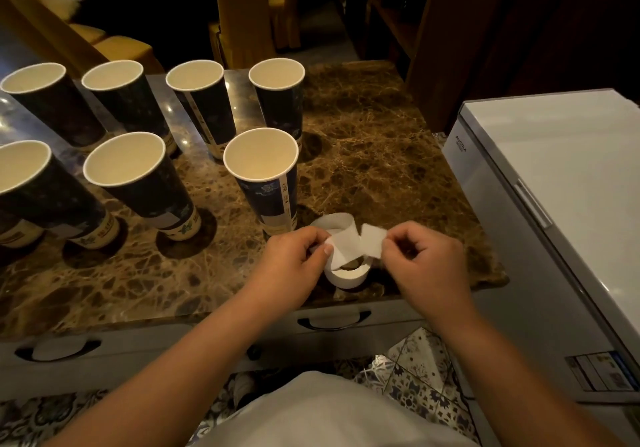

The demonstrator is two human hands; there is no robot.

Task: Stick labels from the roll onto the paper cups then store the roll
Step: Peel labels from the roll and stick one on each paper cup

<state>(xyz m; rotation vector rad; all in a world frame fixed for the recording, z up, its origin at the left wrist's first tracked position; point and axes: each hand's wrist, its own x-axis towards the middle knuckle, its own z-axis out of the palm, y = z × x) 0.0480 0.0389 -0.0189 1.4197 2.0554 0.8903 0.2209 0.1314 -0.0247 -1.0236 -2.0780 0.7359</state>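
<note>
Nearest you, under the marble counter (381, 155), are two pale drawers with dark curved handles (334, 322), directly below the label roll (346, 275).

The label roll stands at the counter's front edge, with a loose strip (341, 235) looping up from it. Your left hand (294, 263) is just left of the roll, fingers curled, thumb and forefinger pinching the strip where it rises off the roll. Your right hand (420, 256) is just right of the roll, fingers curled in, its fingertips pinching a single white label (372, 240) at its right edge; the label stands above the roll, and whether it is fully free of the strip you cannot tell.

Just behind the roll and slightly left stands the nearest paper cup (265, 176), upright, mouth open, a pale patch low on its dark side. Further left of the roll, two more cups (138, 176) stand in the same row. Behind that row, far from the roll, four cups (204, 100) line up along the counter's back.

To the right of the roll, off the counter, sits a white chest freezer (554, 169) with its lid closed.
</note>
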